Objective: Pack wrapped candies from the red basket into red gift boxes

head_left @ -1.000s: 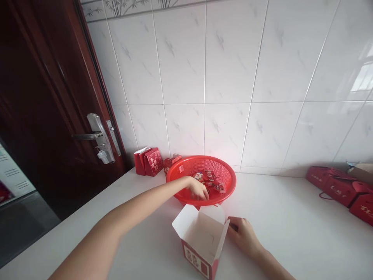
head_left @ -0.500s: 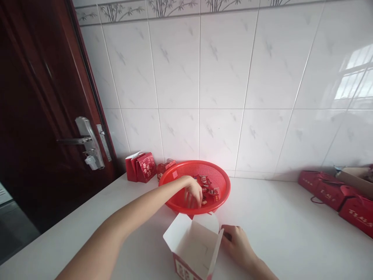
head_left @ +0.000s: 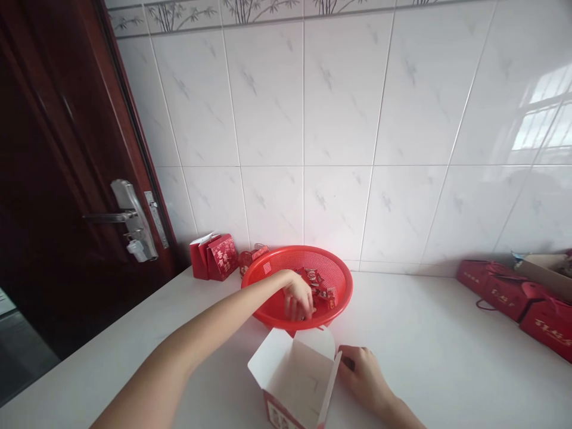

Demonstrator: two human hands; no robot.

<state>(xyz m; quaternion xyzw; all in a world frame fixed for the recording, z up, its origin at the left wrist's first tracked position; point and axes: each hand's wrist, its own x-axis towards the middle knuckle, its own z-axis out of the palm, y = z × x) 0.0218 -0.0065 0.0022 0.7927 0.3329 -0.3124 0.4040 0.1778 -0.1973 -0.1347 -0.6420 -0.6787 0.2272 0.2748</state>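
Note:
My left hand (head_left: 298,296) reaches down into a red perforated basket (head_left: 344,298), its fingers bent low among red-wrapped sweets (head_left: 322,292); whether they grip one cannot be made out. In front of the basket stands an open box (head_left: 295,384), white inside and red outside, with its flaps up and no contents visible. My right hand (head_left: 360,372) rests on the white table with curled fingers, beside the box's right flap. A small dark thing shows within its curl, too hidden to name.
Small red boxes (head_left: 221,257) stand behind and left of the basket. Red boxes with handles (head_left: 504,289) and an open carton (head_left: 547,268) lie at the right against the tiled wall. A dark red door (head_left: 67,179) is at the left.
My left hand has shifted slightly to the right and down inside the basket. My right hand and the open box keep nearly the same place; the view has turned slightly.

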